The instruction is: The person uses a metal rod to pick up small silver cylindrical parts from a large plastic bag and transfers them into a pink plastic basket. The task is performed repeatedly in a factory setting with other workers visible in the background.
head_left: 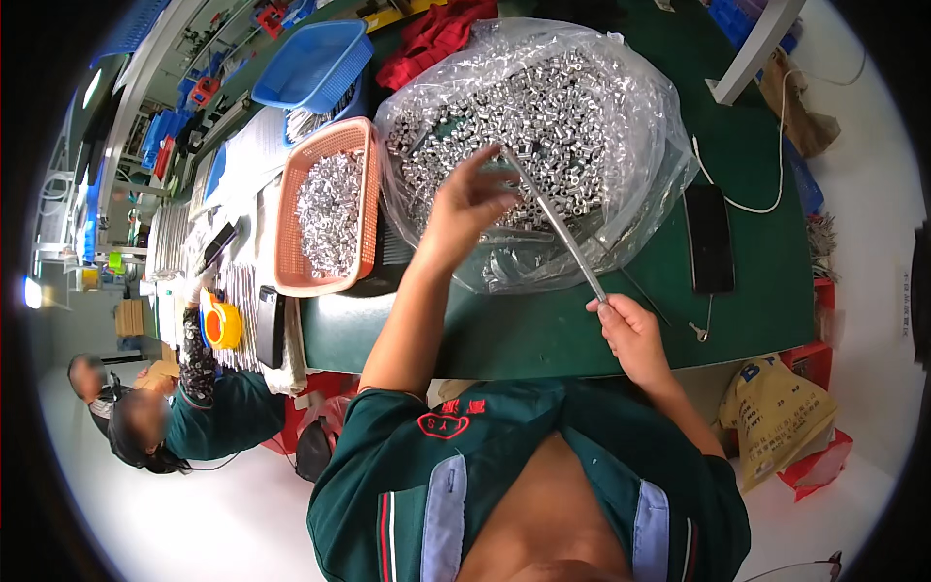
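My right hand (632,335) grips the lower end of a long, slim silver metal rod (562,230), which slants up and to the left over a clear plastic bag. My left hand (467,206) is by the rod's far end, its fingers apart and slightly blurred; whether a fingertip touches the rod I cannot tell. Beneath both lies the wide-open bag (648,126), full of small shiny metal sleeves (572,92). To its left, an orange plastic basket (288,209) contains many small silver metal pieces (332,209).
On the green table (436,335) lie a black phone (709,238) with a white cable, a key (699,334) and a thin dark rod (645,296). Blue baskets (315,63) and red cloth (436,44) lie beyond. A co-worker (218,417) is at the left.
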